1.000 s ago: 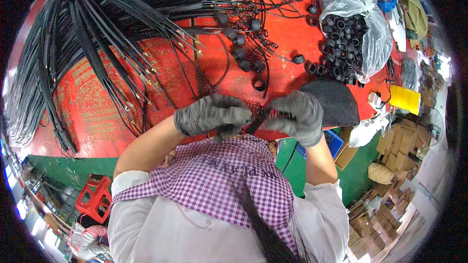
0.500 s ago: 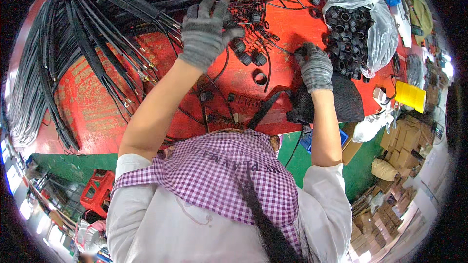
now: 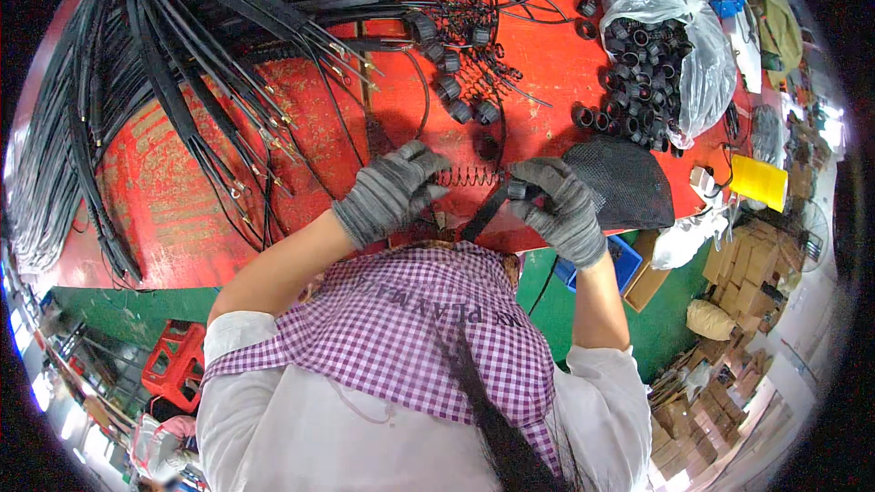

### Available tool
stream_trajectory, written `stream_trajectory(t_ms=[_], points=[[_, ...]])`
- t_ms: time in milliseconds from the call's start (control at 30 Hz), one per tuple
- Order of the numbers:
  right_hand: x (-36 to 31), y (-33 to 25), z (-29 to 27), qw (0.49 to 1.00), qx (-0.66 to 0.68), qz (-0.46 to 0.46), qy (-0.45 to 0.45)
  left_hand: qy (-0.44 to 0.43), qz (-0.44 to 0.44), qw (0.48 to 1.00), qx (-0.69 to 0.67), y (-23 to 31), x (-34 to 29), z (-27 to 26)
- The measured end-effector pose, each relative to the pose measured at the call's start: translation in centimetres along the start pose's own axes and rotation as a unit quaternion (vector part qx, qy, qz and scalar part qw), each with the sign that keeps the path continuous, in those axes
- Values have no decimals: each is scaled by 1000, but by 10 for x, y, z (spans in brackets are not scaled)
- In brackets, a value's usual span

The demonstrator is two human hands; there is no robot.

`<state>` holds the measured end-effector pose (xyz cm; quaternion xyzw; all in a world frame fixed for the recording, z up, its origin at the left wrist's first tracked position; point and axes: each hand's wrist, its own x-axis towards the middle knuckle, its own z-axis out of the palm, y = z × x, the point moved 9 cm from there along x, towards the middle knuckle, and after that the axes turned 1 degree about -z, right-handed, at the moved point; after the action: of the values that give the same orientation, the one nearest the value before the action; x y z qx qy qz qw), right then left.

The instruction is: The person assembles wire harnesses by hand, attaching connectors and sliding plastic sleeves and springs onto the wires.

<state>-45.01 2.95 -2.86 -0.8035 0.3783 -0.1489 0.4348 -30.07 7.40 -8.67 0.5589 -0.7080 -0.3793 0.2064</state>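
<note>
My left hand (image 3: 392, 193), in a grey knit glove, is pinched at the left end of a thin black coil spring (image 3: 469, 178). The spring stretches sideways between my two hands, above the table's near edge. My right hand (image 3: 562, 207), gloved alike, has a small black cap (image 3: 518, 189) between thumb and fingers, close to the spring's right end. Beyond my hands lie a row of black caps (image 3: 448, 87) and a tangle of more springs (image 3: 483, 77).
Bundled black cables (image 3: 173, 64) with metal ends cover the red table's (image 3: 173, 200) left and far side. At right, a clear plastic bag (image 3: 715, 64) spills black caps (image 3: 643, 73). A black mesh pouch (image 3: 624, 184) lies by my right hand. A red stool (image 3: 175, 363) stands below, left.
Both hands have come back toward me and closer together. The left left the caps and springs, and now grips a spring. The right came from the cap pile and now holds a cap.
</note>
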Motion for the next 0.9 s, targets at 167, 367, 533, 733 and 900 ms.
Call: stream_trajectory(t_ms=[167, 367, 533, 733, 900], points=[[2, -17, 10, 996, 79, -24, 12, -13, 93, 988, -122, 20, -12, -9], [4, -34, 45, 992, 67, -13, -105, 41, 97, 993, -54, 28, -34, -1], [-21, -15, 99, 955, 183, 122, -200, -11, -90, 965, -246, 14, -32, 17], [-36, 13, 86, 927, 336, 165, 12, 47, -38, 945, -320, 25, -32, 17], [-87, 81, 142, 880, 359, 279, -139, -10, 100, 992, -77, 54, -38, 27]])
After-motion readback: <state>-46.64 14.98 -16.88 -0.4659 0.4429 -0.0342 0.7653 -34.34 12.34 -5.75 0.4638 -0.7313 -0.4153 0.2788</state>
